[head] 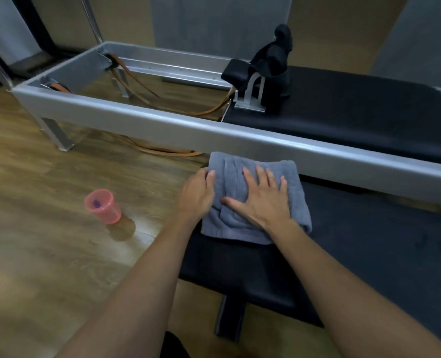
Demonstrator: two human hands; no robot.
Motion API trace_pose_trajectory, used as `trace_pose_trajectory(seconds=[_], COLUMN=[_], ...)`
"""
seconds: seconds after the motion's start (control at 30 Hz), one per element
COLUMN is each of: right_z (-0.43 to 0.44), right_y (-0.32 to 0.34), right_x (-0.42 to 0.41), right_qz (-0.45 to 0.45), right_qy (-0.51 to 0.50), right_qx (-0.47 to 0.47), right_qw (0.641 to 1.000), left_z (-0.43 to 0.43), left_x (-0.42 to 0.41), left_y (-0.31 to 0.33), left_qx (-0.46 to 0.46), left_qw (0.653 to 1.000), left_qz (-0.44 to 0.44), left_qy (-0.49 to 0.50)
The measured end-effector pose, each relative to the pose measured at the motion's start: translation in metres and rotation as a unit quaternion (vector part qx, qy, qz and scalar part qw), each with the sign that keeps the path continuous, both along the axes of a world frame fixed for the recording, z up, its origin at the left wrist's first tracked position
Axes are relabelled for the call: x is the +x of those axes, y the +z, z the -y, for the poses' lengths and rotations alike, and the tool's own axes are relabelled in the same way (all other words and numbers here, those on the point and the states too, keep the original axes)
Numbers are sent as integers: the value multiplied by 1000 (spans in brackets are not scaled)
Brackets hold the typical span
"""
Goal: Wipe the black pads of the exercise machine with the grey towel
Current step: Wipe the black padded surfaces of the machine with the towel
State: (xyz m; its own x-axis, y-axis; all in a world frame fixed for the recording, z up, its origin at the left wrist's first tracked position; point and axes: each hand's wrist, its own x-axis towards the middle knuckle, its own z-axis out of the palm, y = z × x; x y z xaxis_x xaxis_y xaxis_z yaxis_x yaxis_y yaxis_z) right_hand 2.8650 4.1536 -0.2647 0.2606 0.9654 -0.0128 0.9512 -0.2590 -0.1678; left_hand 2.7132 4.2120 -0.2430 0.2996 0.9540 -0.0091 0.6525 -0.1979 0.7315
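A folded grey towel [240, 218] lies on the left end of a low black padded bench [356, 244] in front of the machine. My right hand [262, 200] presses flat on the towel with fingers spread. My left hand [197, 195] grips the towel's left edge, fingers curled over it. Behind the grey metal frame [162, 127], the machine's long black pad [356, 117] stretches to the right, with black shoulder rests [273, 60] on white brackets at its left end.
A pink plastic cup [103, 209] stands on the wooden floor to the left of the bench. Orange cords [147, 89] run inside the open part of the frame. A frame leg [59, 135] stands at the left. A bench leg [229, 319] shows below.
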Motion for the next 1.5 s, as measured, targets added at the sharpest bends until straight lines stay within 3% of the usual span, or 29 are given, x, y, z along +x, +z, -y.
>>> trace_pose_trajectory(seconds=[0.23, 0.37, 0.6, 0.8, 0.97, 1.17, 1.3, 1.5], right_z=[109, 155, 155, 117, 36, 17, 65, 161], right_y=[-2, -7, -11, -11, -12, -7, -3, 0], right_x=[-22, -39, -26, 6, 77, 92, 78, 66], right_qz=[9, 14, 29, 40, 28, 35, 17, 41], right_qy=[-14, -40, -53, -59, -99, -127, -131, -116], right_qx=[47, 71, 78, 73, 32, 31, 11, 32], right_qw=[999, 997, 995, 995, 994, 991, 991, 992], left_z=[16, 17, 18, -16, -26, -19, -19, -6], left_x=[7, 26, 72, 68, 69, 69, 68, 74], left_y=[-15, -9, -18, -33, -38, -35, -36, -27], left_qx=[70, 76, 92, 161, 151, 205, 206, 161], left_qw=[984, 981, 973, 978, 984, 967, 963, 943], left_qz=[-160, -175, -142, -78, -43, -98, -122, -230], left_qy=[-27, -29, -155, -112, -81, -112, -121, -177])
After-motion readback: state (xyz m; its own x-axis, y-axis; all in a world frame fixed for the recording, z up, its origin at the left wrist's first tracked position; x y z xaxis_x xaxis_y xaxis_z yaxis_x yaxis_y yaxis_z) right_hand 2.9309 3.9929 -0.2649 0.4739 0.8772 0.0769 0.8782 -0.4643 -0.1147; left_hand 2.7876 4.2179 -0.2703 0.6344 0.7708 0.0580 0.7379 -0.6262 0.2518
